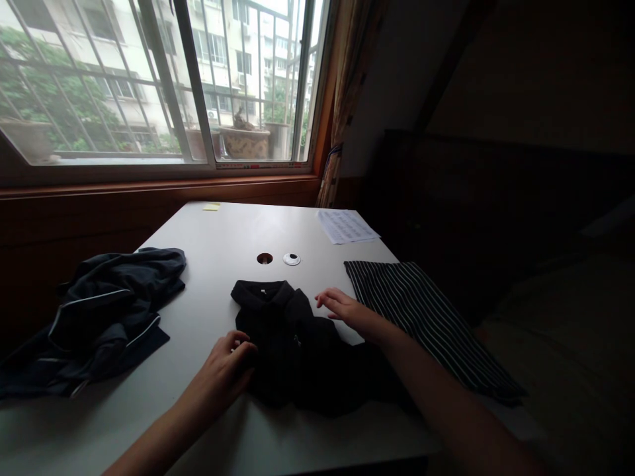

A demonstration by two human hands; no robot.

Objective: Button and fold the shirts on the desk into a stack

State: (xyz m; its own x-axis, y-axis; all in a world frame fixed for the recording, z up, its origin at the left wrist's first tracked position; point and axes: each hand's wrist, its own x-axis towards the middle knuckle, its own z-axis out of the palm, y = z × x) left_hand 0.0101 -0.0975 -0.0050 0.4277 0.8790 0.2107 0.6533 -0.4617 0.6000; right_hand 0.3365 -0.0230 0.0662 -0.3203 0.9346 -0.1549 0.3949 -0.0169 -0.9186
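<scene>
A black collared jacket [282, 350] lies partly bunched in the middle of the white table, its collar toward the window. Inside the collar a small pale label shows, and a small light mark sits on the front. At the jacket's left edge, my left hand [229, 360] has its fingers curled in against the cloth and seems to pinch it; the fingertips are partly hidden. My right hand [344, 309] is over the right side, near the shoulder, with fingers stretched out and nothing in them. My right forearm covers part of the jacket's lower right.
A dark blue garment with white piping [106, 317] is heaped on the left. Striped dark cloth [426, 317] lies flat at the right edge. Printed paper [347, 226], a yellow note [211, 207] and two round cable holes [264, 258] are on the white table [223, 244].
</scene>
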